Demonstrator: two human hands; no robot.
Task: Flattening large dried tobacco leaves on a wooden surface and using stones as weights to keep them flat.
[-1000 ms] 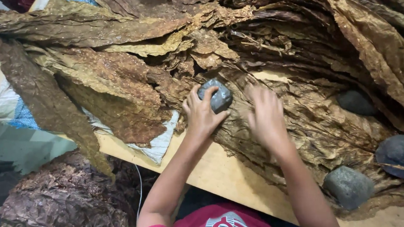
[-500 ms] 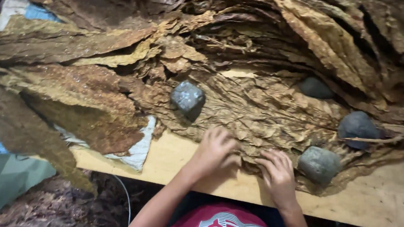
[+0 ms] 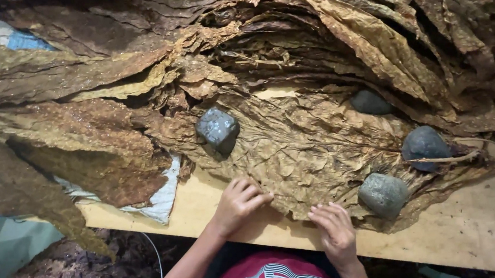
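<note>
Resting on: the near edge of a big flattened dried leaf (image 3: pixel 312 152), which lies spread on the wooden desk (image 3: pixel 474 227)
Left hand (image 3: pixel 237 203): fingers loosely curled, knuckles up, pressing the leaf's edge — nothing gripped that I can see
Right hand (image 3: pixel 335 231): flat and spread, palm down, fingertips on the leaf margin; it holds nothing
Weights: four dark stones sit on the leaf — a squarish grey stone (image 3: pixel 218 129) at the left, a rounded stone (image 3: pixel 383 194) just beside the right hand, a bluish stone (image 3: pixel 425 146) and a half-hidden stone (image 3: pixel 371 102) farther back
Around: heaped brown leaves (image 3: pixel 85 139) arch over the far side and the left
Handling: the leaf looks light, thin and brittle, likely to crack or tear; I judge it best taken at the edge with flat fingers, or by the midrib, not pinched.
</note>
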